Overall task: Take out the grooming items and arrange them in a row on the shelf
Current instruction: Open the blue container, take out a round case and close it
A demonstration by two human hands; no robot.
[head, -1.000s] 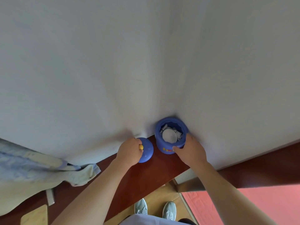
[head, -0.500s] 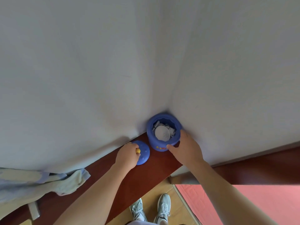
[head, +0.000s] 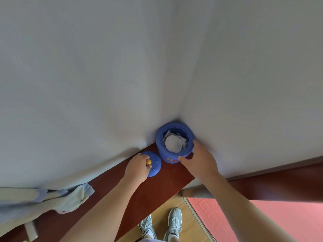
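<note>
**Left hand** [head: 137, 167]: fingers curled close together round the yellow knob [head: 148, 161] of the lid [head: 154, 165], knuckles up. The fingertips are hidden under the hand. The wrist is straight, and the bare forearm runs back toward 7 o'clock.

**Lid**: blue, domed and dimpled, dome up, low over the shelf [head: 164, 182]. Whether it rests fully on the shelf cannot be told. It is just beside the jar [head: 167, 154], at the jar's 8 o'clock, apart from it.

**Right hand** [head: 199, 161]: thumb pressed to the jar's front wall near the coloured marks, fingers wrapped round its side at 3 o'clock, spread to the jar's width. The palm faces the jar, and the forearm runs back toward 5 o'clock.

**Jar**: blue, round, upright and open-topped, standing on the shelf's far end, tucked into the corner of the walls [head: 87, 67].

**Grooming items** [head: 182, 139]: all inside the jar. A white round piece [head: 173, 143] lies uppermost, with pale, dark-edged pieces packed behind it from 10 to 3 o'clock, too small to identify.

**Shelf**: dark red-brown wood along the wall.

**Cloth** [head: 66, 199]: pale blue and cream, heaped on the shelf at 8 o'clock, well apart from the lid.

**Below**: shoes [head: 173, 224] on wood floor, with a pink mat [head: 262, 220] at 5 o'clock.
</note>
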